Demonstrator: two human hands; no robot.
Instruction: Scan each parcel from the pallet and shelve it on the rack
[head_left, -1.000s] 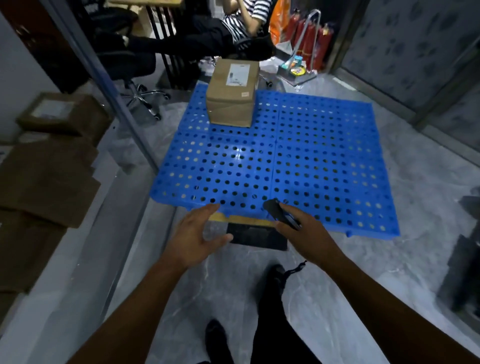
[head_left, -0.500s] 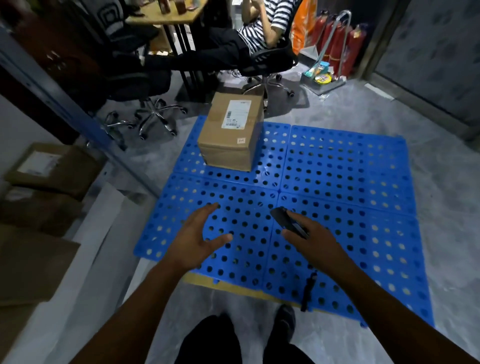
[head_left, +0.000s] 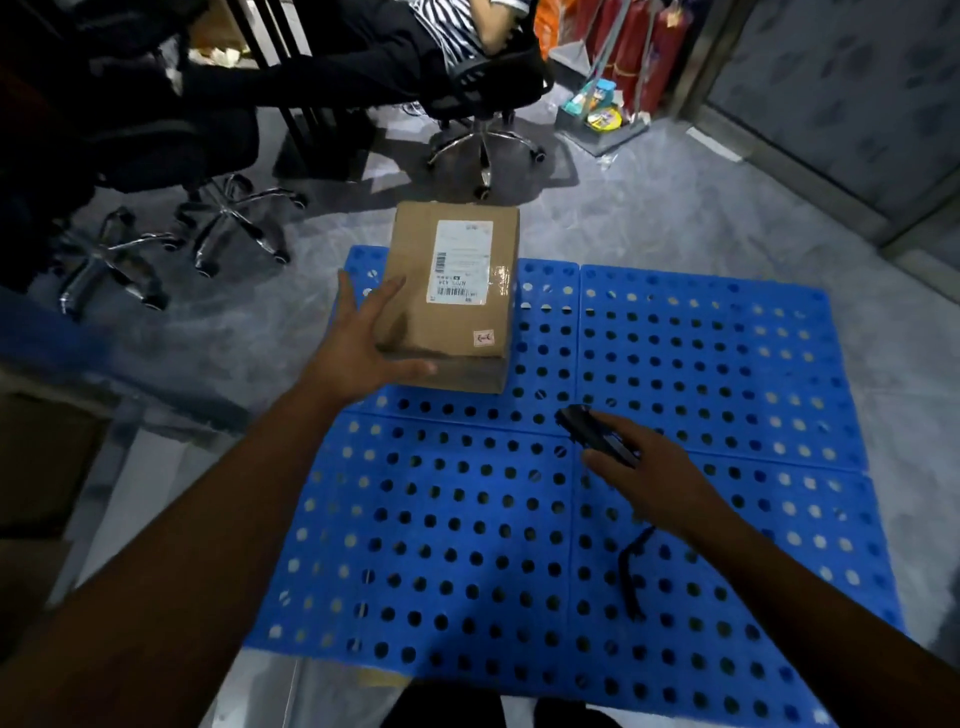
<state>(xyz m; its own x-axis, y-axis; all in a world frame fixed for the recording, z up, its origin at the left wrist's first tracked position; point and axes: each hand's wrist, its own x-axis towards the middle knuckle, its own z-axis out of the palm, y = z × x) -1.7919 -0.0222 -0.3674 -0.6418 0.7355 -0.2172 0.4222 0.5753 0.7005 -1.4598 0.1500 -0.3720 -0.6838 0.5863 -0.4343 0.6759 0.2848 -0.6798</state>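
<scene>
The parcel sat label up at the pallet far-left corner, left hand spread flat against its near corner, right hand gripping the scanner; best judged: steady box, aim squarely at barcode before lifting.

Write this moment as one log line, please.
left hand: open, at near left corner of brown cardboard parcel | right hand: grips black handheld scanner | parcel: on blue perforated plastic pallet, label up
</scene>
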